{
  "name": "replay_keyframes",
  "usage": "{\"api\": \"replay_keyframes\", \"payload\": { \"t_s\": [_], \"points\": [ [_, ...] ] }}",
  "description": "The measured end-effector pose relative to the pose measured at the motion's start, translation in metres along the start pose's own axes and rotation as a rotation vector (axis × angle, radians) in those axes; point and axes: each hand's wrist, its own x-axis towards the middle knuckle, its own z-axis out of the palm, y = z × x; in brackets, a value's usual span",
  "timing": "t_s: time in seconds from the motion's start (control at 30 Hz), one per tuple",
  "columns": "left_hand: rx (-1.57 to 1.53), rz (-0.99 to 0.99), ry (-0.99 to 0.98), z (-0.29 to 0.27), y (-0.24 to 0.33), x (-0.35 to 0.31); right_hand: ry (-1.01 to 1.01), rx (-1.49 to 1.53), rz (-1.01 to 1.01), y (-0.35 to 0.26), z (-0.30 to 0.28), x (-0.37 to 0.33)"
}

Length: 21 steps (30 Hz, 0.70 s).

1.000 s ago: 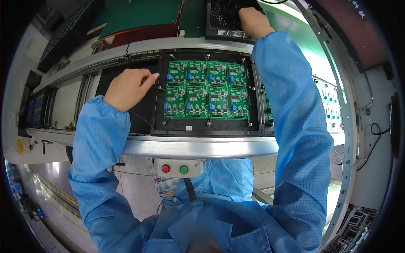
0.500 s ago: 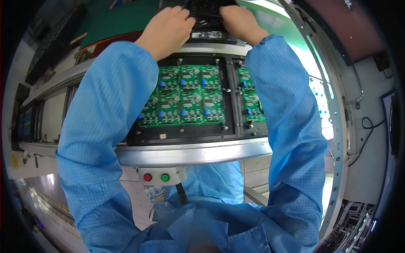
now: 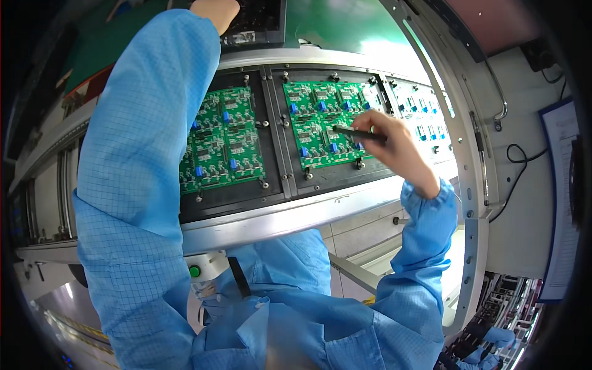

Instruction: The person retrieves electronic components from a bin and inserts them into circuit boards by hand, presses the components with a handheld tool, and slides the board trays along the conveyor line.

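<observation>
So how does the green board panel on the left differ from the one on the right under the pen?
The left panel is partly hidden by the blue sleeve and nothing touches it; the right panel lies in full view, with the right hand holding a dark pen over it. The left hand reaches past both. Both are green, carry small blue parts and sit in black carriers.

L arm stretched far fwd, R hand [image 3: 394,145] bent in, fingers pinched.
</observation>
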Motion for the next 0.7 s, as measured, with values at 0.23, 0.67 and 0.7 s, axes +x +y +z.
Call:
{"api": "replay_keyframes", "payload": {
  "t_s": [0.23,0.67,0.7],
  "points": [
    [-0.025,-0.212,-0.217,-0.002,0.003,0.008,-0.034,-0.186,-0.117,0.001,0.01,-0.007],
    [-0.01,-0.158,-0.262,-0.041,0.013,0.006,-0.129,-0.237,-0.263,0.004,0.012,0.001],
    [-0.028,-0.176,-0.212,-0.042,0.008,0.003,-0.13,-0.236,-0.282,0.003,0.013,0.003]
  ]
}}
